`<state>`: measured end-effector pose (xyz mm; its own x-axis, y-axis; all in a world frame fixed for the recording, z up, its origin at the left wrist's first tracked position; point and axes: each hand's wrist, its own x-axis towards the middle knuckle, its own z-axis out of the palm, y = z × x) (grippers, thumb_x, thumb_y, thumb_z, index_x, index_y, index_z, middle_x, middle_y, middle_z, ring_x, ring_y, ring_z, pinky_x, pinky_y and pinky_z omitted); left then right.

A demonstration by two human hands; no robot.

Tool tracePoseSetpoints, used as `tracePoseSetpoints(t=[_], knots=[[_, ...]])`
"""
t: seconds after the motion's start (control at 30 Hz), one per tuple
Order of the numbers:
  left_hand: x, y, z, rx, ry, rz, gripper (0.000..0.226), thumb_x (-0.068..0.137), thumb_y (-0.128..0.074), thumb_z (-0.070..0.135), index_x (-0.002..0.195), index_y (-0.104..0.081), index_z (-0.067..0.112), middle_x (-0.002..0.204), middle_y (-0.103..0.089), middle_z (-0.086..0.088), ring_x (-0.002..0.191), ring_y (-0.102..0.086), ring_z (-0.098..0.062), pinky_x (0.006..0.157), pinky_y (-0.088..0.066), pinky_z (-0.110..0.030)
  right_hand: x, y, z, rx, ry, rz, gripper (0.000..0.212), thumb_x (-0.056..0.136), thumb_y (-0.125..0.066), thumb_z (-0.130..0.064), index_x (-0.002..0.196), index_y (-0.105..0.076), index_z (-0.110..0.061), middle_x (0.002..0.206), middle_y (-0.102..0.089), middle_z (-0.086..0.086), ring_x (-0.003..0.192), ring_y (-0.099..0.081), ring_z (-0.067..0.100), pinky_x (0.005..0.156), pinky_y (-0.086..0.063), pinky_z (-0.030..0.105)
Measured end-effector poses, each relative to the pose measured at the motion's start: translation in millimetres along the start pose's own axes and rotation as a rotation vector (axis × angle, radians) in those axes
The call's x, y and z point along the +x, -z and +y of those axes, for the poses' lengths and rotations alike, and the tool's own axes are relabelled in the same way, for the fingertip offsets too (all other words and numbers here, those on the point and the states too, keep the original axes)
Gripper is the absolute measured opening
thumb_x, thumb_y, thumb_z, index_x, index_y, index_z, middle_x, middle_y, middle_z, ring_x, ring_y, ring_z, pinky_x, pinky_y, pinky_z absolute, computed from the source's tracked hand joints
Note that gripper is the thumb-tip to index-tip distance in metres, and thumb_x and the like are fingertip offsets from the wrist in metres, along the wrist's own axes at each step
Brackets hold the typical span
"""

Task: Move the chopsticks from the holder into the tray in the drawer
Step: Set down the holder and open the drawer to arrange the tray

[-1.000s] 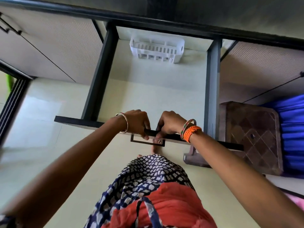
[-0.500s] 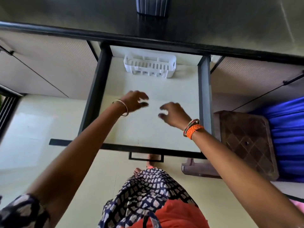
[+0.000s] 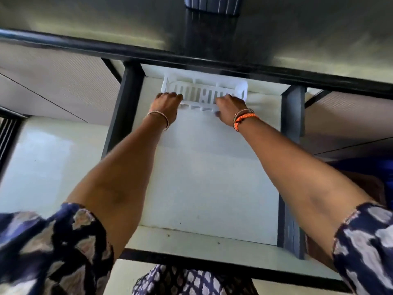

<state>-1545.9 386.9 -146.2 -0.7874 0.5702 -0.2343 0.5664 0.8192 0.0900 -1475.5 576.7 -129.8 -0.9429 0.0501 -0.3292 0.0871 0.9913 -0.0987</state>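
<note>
A white slotted plastic tray [image 3: 204, 90] lies at the back of the open drawer [image 3: 212, 177], partly under the counter edge. My left hand [image 3: 167, 106] grips the tray's near-left corner. My right hand [image 3: 228, 109] holds its near-right edge. The tray looks empty. A dark ribbed holder [image 3: 212, 5] stands on the countertop at the top of the view, cut off by the frame edge. No chopsticks are visible.
The dark countertop [image 3: 297, 39] overhangs the drawer's back. Black drawer sides [image 3: 291, 124] run left and right of the white drawer floor. A brown stool [image 3: 374, 188] and blue cloth sit at the right. Pale floor lies to the left.
Both hands let go of the drawer's front handle, reached across the pulled-out drawer and took hold of the white tray at the back. The view tilted further up toward the counter.
</note>
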Motion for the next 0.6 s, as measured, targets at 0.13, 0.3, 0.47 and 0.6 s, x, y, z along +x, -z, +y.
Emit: tracePoseSetpoints(t=[0.13, 0.3, 0.47, 0.6], knots=[[5.3, -4.0, 4.6, 0.001, -0.019, 0.103, 0.026, 0.085, -0.049, 0.004, 0.106, -0.062, 0.009, 0.106, -0.068, -0.018, 0.101, -0.06, -0.038, 0.089, -0.045, -0.041, -7.1, -17.8, 5.7, 0.074, -0.044, 0.071, 0.026, 0.082, -0.051, 0.004, 0.105, -0.06, -0.005, 0.104, -0.063, 0.024, 0.095, -0.062, 0.045, 0.074, -0.048, 0.042], [-89.3, -12.9, 14.9, -0.153, -0.091, 0.13, 0.028, 0.085, -0.052, 0.008, 0.104, -0.066, 0.022, 0.09, -0.07, -0.018, 0.079, -0.065, -0.04, 0.06, -0.05, -0.04, -103.5, -29.4, -13.1, 0.179, -0.06, 0.237, 0.032, 0.072, -0.054, 0.008, 0.092, -0.069, -0.013, 0.086, -0.075, 0.011, 0.083, -0.069, 0.035, 0.06, -0.044, 0.03], [-193.9, -19.6, 26.3, -0.127, -0.295, 0.155, 0.016, 0.078, -0.067, 0.011, 0.09, -0.071, 0.021, 0.064, -0.072, -0.01, 0.05, -0.066, -0.03, 0.045, -0.051, -0.033, -204.4, -48.9, -44.7, 0.292, -0.096, 0.137, 0.04, 0.079, -0.057, 0.008, 0.107, -0.07, -0.018, 0.093, -0.077, 0.004, 0.091, -0.071, 0.027, 0.07, -0.054, 0.031], [-225.5, -24.3, 27.5, -0.079, -0.389, 0.0, 0.018, 0.086, -0.056, 0.016, 0.097, -0.07, 0.021, 0.072, -0.074, -0.01, 0.059, -0.068, -0.032, 0.056, -0.052, -0.033, -237.7, -62.7, -60.1, 0.352, -0.166, 0.005, 0.029, 0.084, -0.061, -0.003, 0.107, -0.07, -0.017, 0.102, -0.075, 0.009, 0.097, -0.068, 0.029, 0.077, -0.054, 0.034]])
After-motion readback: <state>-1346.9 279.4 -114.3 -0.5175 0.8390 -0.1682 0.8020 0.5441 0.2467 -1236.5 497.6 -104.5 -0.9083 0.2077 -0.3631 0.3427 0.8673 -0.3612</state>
